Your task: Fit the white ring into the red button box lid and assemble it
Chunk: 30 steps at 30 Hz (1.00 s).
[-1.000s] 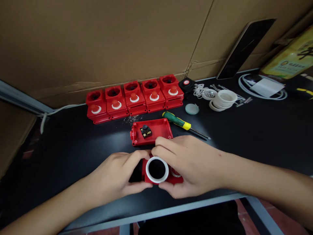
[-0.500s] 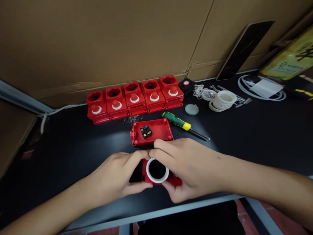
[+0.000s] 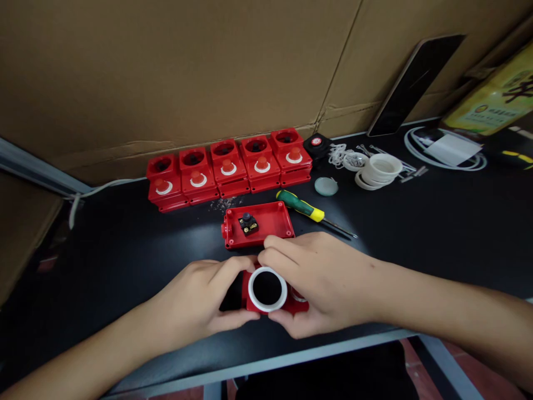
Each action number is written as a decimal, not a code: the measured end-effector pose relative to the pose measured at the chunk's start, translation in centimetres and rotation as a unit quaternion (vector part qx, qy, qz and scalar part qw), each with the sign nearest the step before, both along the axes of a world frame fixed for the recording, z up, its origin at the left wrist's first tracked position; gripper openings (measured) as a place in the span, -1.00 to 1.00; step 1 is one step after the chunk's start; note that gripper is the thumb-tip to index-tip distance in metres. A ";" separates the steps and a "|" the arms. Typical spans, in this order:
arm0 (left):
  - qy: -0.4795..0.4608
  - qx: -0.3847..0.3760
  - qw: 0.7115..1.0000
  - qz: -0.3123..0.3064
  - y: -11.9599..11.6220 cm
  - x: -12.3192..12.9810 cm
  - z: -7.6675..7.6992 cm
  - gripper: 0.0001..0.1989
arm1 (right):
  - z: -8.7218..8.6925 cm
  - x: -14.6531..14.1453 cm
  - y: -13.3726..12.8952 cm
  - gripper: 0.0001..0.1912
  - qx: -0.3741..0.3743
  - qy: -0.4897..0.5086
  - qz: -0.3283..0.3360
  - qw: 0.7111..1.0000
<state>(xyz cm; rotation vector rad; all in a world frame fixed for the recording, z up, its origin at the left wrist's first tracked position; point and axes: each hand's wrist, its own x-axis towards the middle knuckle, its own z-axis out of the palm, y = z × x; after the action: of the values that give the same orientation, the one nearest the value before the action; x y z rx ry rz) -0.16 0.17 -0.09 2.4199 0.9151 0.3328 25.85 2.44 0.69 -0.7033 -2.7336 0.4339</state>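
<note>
Near the table's front edge, my left hand grips the left end of a red housing, thumb below and fingers above. On the housing sits a white ring around a dark round opening. My right hand holds the housing's right side, its fingers bent by the ring and its thumb under it. Just beyond my hands lies an open red box with a small black switch block inside. A green and yellow screwdriver rests to the right of that box.
Several assembled red units stand in a row along the cardboard wall. Right of them are a black tape measure, a clear disc, stacked white rings, a coiled white cable and a leaning dark panel.
My right thumb has shifted left and slightly up along the housing's near edge, and the right fingers have moved a little. A round part right of the ring shows more. My left hand has barely moved.
</note>
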 end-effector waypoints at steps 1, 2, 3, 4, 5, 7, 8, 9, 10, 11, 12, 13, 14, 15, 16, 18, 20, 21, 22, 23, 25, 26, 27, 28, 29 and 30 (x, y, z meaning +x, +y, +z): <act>0.000 0.002 1.000 0.001 0.0 0.0 0.0 -0.57 | 0.1 0.0 0.0 -0.70 -0.009 0.001 0.004 1.000; 0.001 0.004 1.000 0.002 0.0 0.0 0.0 -0.57 | 0.2 0.0 0.0 -0.72 -0.019 0.000 0.008 1.000; 0.002 0.005 1.000 0.003 0.0 0.0 0.0 -0.57 | 0.3 -0.1 0.0 -0.72 -0.025 -0.001 0.011 1.000; 0.003 0.005 1.000 0.004 0.0 0.0 -0.1 -0.57 | 0.3 -0.1 0.0 -0.73 -0.030 -0.004 0.013 0.999; 0.005 0.003 1.000 0.005 0.0 0.0 -0.1 -0.57 | 0.2 -0.1 0.0 -0.73 -0.031 -0.005 0.014 0.999; 0.008 -0.002 1.000 0.004 0.0 0.0 -0.1 -0.55 | 0.0 0.0 0.1 -0.68 -0.023 -0.008 0.014 1.000; 0.007 -0.003 1.000 0.003 0.0 -0.1 -0.1 -0.54 | -0.1 0.0 0.1 -0.63 -0.013 -0.010 0.011 1.000; 0.007 -0.005 1.000 0.003 -0.1 -0.1 -0.1 -0.54 | -0.3 0.0 0.2 -0.57 0.000 -0.011 0.007 1.000; 0.006 -0.004 1.000 0.003 -0.1 -0.1 -0.1 -0.54 | -0.4 0.1 0.2 -0.49 0.013 -0.012 0.002 1.000; 0.003 -0.003 1.000 0.001 -0.1 -0.1 -0.1 -0.55 | -0.5 0.1 0.2 -0.44 0.024 -0.013 -0.002 1.000; 0.002 -0.002 1.000 0.000 -0.1 -0.1 0.0 -0.55 | -0.6 0.2 0.2 -0.41 0.029 -0.014 -0.004 0.999; 0.001 -0.001 1.000 -0.001 -0.1 -0.1 0.0 -0.56 | -0.6 0.2 0.2 -0.43 0.031 -0.013 -0.005 0.999; 0.001 -0.001 1.000 -0.002 -0.1 -0.1 0.0 -0.56 | -0.6 0.2 0.2 -0.46 0.028 -0.011 -0.004 1.000; 0.000 -0.001 1.000 -0.003 -0.1 -0.2 0.0 -0.56 | -0.5 0.2 0.2 -0.51 0.023 -0.008 -0.002 1.000; 0.000 -0.001 1.000 -0.003 -0.1 -0.2 0.0 -0.56 | -0.4 0.1 0.2 -0.56 0.017 -0.005 0.001 1.000; 0.001 0.001 1.000 -0.001 -0.1 -0.2 0.0 -0.56 | -0.3 0.0 0.2 -0.63 0.010 -0.001 0.005 1.000; 0.000 0.006 1.000 0.002 -0.1 -0.2 0.0 -0.56 | -0.1 -0.1 0.1 -0.68 0.001 -0.002 0.010 1.000; 0.001 0.009 1.000 0.004 -0.1 -0.2 0.0 -0.56 | 0.0 -0.1 0.1 -0.70 -0.005 -0.003 0.012 1.000; 0.002 0.012 1.000 0.006 0.0 -0.1 0.0 -0.56 | 0.1 -0.2 0.0 -0.72 -0.011 -0.005 0.014 1.000; 0.003 0.014 1.000 0.007 0.0 -0.1 0.0 -0.56 | 0.2 -0.2 0.0 -0.73 -0.018 -0.007 0.016 1.000; 0.007 0.013 1.000 0.006 0.0 -0.1 0.0 -0.56 | 0.3 -0.3 -0.1 -0.74 -0.029 -0.015 0.019 0.999; 0.008 0.011 1.000 0.005 0.0 -0.1 0.0 -0.56 | 0.3 -0.3 -0.1 -0.74 -0.032 -0.018 0.018 0.999; 0.008 0.009 1.000 0.004 -0.1 -0.1 0.0 -0.56 | 0.3 -0.2 -0.1 -0.75 -0.033 -0.021 0.016 0.999; 0.007 0.005 1.000 0.004 -0.1 -0.1 0.0 -0.57 | 0.3 -0.2 -0.1 -0.73 -0.032 -0.022 0.013 0.999; 0.006 0.002 1.000 0.003 -0.1 -0.1 0.0 -0.57 | 0.2 -0.2 0.0 -0.70 -0.028 -0.022 0.009 0.999; 0.005 0.000 1.000 0.002 -0.1 -0.1 0.0 -0.58 | 0.1 -0.1 0.1 -0.65 -0.021 -0.022 0.002 1.000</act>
<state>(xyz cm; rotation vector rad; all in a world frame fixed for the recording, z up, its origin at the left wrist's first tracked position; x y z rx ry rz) -0.27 0.08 -0.04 2.4222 0.9233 0.3227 25.73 2.50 0.81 -0.7276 -2.7746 0.4826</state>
